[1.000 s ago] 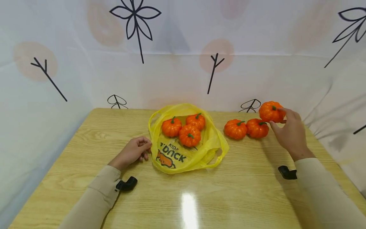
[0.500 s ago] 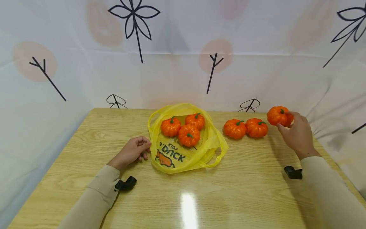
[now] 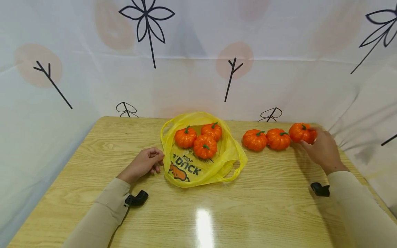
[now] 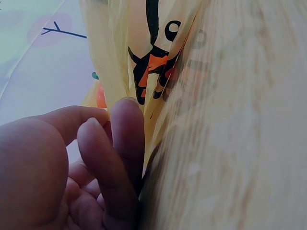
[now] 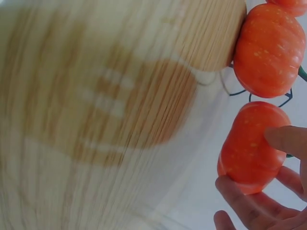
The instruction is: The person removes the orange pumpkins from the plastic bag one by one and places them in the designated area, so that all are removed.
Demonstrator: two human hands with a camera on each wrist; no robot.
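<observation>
My right hand [image 3: 325, 151] grips a small orange toy pumpkin [image 3: 299, 133] with a green stem, at the right end of a row. Two more pumpkins, one at the left [image 3: 254, 140] and one in the middle [image 3: 277, 140], stand beside it. In the right wrist view, thumb and fingers span the held pumpkin [image 5: 252, 143]. A yellow plastic bag [image 3: 217, 175] lies with its mouth open, three pumpkins [image 3: 205, 147] inside. At its left edge, my left hand [image 3: 145, 162] pinches the bag's side [image 4: 120, 52] between thumb and finger.
The wooden table [image 3: 167, 220] ends at a white printed cloth [image 3: 186, 82] behind and at the sides. A bag handle [image 3: 240, 170] lies out to the right. Each wrist carries a black camera mount [image 3: 137, 199].
The right hand has moved right and then down with the pumpkin, bringing it level with the other two in the row. The left hand and bag have stayed still.
</observation>
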